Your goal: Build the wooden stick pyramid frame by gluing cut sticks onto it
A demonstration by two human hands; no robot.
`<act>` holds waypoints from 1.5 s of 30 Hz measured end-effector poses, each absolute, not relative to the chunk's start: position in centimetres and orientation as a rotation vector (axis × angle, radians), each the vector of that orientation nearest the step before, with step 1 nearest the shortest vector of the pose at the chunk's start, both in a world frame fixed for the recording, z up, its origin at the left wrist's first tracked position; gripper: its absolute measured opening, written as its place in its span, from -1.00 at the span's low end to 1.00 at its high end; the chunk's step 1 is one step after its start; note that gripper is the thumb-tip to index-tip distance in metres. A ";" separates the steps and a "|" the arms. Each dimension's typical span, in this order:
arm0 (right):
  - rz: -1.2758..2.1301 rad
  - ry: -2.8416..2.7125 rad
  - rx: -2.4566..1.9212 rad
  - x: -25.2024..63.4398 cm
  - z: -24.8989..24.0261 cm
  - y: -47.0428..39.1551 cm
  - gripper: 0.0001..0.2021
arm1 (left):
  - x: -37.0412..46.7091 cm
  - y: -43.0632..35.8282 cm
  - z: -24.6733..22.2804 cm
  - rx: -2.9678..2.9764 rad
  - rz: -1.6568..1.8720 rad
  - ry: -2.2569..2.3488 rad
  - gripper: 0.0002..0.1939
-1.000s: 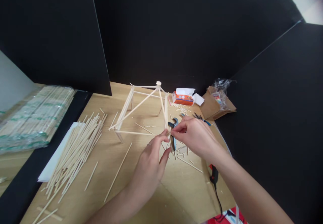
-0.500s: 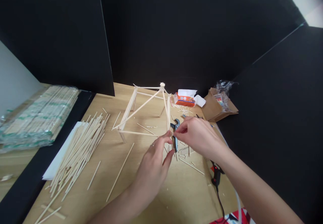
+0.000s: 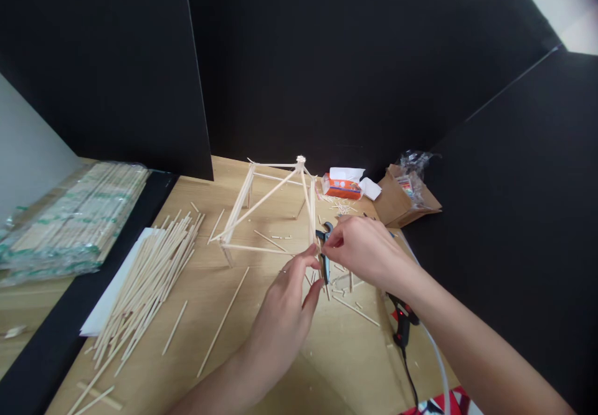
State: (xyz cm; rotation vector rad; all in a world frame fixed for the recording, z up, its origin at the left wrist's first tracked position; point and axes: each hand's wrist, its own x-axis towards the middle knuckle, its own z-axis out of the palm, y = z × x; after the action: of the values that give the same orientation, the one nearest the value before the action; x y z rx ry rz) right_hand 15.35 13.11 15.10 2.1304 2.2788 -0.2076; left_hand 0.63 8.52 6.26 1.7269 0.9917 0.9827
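A frame built of thin wooden sticks (image 3: 268, 197) stands on the table, slanting sticks meeting at a raised hub (image 3: 301, 161). At its near right corner both hands come together. My left hand (image 3: 287, 303) curls its fingers against that corner, the thumb lower and a little apart. My right hand (image 3: 364, 243) pinches at the same corner from the right; what lies between its fingertips is hidden. Under the fingers rests a hand cutter (image 3: 326, 268) with dark and grey-blue parts, partly covered. Short stick offcuts (image 3: 343, 291) lie around it.
A pile of loose sticks (image 3: 149, 284) on white paper and wrapped stick bundles (image 3: 77, 215) lie left. An orange box (image 3: 343, 187) and cardboard box (image 3: 406, 197) stand behind right. A corded black glue gun (image 3: 402, 324) sits below my right forearm. Black panels (image 3: 350, 60) enclose the back.
The view has shifted slightly. Both hands stay at the same corner of the stick frame with almost the same grip.
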 end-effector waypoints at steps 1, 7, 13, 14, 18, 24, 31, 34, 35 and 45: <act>-0.222 2.276 2.124 15.3 15.1 13.2 -0.81 | 0.6 8.5 6.3 1.727 0.981 0.992 -0.83; -0.281 2.271 2.118 15.2 15.4 13.6 -0.84 | 0.5 8.6 6.2 1.734 0.967 1.005 -0.82; -0.294 2.310 2.093 15.8 15.3 13.5 -0.86 | 0.5 8.7 6.2 1.744 0.949 1.004 -0.83; -0.304 2.317 2.090 15.9 15.2 13.5 -0.85 | 0.5 8.7 6.2 1.744 0.944 1.003 -0.84; -0.329 2.339 2.112 16.4 15.2 13.3 -0.85 | 0.5 8.7 6.4 1.737 0.945 1.007 -0.83; -0.310 2.374 2.197 16.9 16.8 12.9 -0.83 | 0.2 8.7 6.4 1.687 0.946 0.984 -0.83; 0.091 2.715 2.291 16.5 15.4 9.2 -0.83 | 0.2 8.9 5.8 1.687 0.970 1.015 -0.87; 0.357 2.815 2.215 15.9 12.7 7.5 -0.82 | 0.2 8.9 5.8 1.691 0.959 1.046 -0.86; 0.394 2.855 2.208 15.7 11.8 7.1 -0.78 | 0.1 8.9 5.9 1.689 0.952 1.052 -0.86; 0.432 3.117 2.341 15.6 6.9 7.5 -0.69 | -0.4 9.0 6.2 1.687 0.956 1.059 -0.87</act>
State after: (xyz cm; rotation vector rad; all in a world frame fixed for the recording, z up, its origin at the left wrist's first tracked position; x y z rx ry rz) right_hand 15.62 7.46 6.90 2.3411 3.1167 0.4322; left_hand -0.39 9.05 6.23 1.6874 1.0589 0.9555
